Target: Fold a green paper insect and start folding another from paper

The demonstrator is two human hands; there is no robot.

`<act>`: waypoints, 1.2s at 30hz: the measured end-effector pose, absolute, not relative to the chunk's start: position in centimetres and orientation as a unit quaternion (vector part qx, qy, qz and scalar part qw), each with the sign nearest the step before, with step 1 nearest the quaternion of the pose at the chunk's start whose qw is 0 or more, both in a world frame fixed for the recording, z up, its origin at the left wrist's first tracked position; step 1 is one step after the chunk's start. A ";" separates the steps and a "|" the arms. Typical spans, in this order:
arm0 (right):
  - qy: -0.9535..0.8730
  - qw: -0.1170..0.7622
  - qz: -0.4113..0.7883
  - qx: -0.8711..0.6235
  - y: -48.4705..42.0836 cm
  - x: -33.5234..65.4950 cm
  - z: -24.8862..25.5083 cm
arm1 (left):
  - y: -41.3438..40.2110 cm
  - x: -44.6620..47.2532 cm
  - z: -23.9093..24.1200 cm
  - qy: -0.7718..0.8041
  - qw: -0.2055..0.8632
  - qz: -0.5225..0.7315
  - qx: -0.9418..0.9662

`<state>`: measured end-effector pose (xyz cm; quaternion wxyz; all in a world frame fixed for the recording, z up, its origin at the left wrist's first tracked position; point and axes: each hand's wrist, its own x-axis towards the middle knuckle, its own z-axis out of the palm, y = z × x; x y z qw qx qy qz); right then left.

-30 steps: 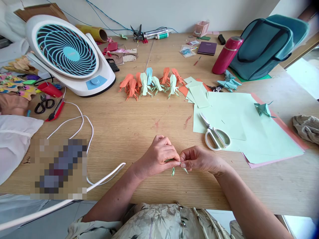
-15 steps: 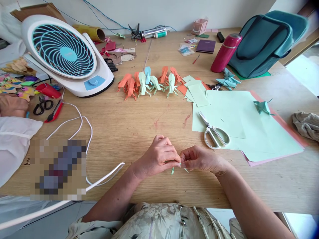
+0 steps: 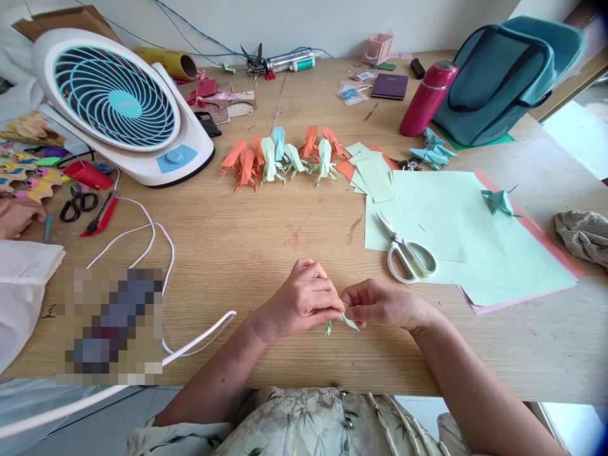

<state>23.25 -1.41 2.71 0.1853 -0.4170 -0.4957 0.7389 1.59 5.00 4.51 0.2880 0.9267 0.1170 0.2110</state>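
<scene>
Green folded paper [image 3: 351, 323] shifted into fuller view, left hand [image 3: 306, 296] pinching it, right hand [image 3: 382, 306] touching, grip unclear

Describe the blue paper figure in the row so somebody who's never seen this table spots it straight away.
Start at the big white fan on the left of the table. To its right, folded orange figures and pale green figures form a loose row. The blue figure stands just behind two green ones, the only blue one in that row.
</scene>
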 end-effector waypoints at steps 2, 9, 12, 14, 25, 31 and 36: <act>-0.497 0.185 0.737 -0.418 -1.5 23.2 2.8 | 5.0 1.6 4.4 0.117 0.290 0.213 0.926; -0.505 0.202 0.735 -0.406 -1.5 23.2 2.9 | 5.0 1.7 4.1 0.136 0.310 0.228 0.913; -0.515 0.207 0.728 -0.402 -1.4 23.2 3.0 | 4.9 1.7 4.0 0.154 0.329 0.233 0.902; -0.519 0.210 0.719 -0.411 -1.4 23.1 3.1 | 4.9 1.7 3.9 0.163 0.339 0.234 0.896; -0.563 0.205 0.610 -0.519 -2.0 22.5 3.6 | 4.8 1.8 3.3 0.182 0.341 0.246 0.889; -0.606 0.224 0.509 -0.568 -2.4 22.0 3.7 | 4.5 2.3 2.8 0.216 0.351 0.255 0.875; -0.596 0.256 0.504 -0.570 -2.2 22.1 3.9 | 4.5 2.6 2.7 0.242 0.384 0.305 0.837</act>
